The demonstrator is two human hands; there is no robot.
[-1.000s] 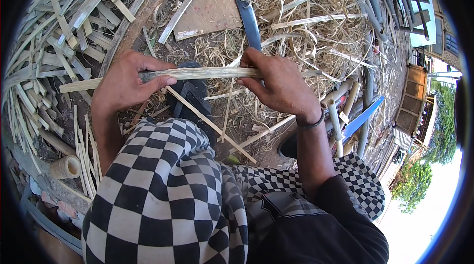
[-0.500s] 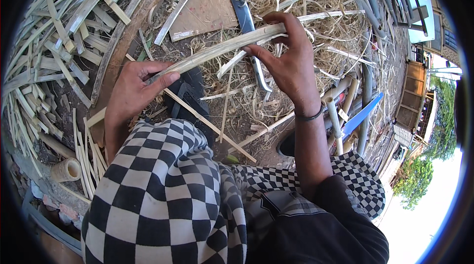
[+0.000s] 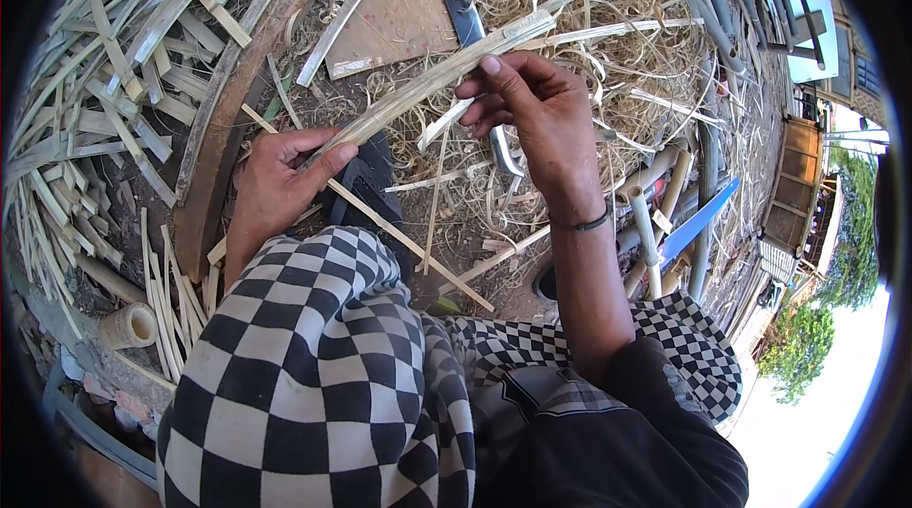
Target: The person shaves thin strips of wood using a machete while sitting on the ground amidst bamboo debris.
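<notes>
A long, flat bamboo strip (image 3: pixel 427 85) slants across the middle, its far end pointing up and right. My left hand (image 3: pixel 275 180) is closed on its near end, the thumb on top. Close to the strip's far half is my right hand (image 3: pixel 541 114), with a dark band at the wrist. Its thumb tip touches the strip's lower edge, while its fingers curl loosely below, apart from the thumb. Underneath lies a long dark-blue blade-like tool (image 3: pixel 464 19) with a pale metal end, partly covered by the strip.
Split bamboo pieces (image 3: pixel 104 71) are heaped at the left beside a wooden beam (image 3: pixel 214 185). Curly shavings (image 3: pixel 646 71) cover the ground at right. A brown board (image 3: pixel 394 19) lies ahead. Bamboo tubes (image 3: pixel 646 232) and a blue blade-shaped piece (image 3: pixel 698 223) sit at the right.
My right hand has let go of the strip's far end and moved down beneath it, turning its thumb up. The strip's far end has risen; my left hand has shifted slightly right.
</notes>
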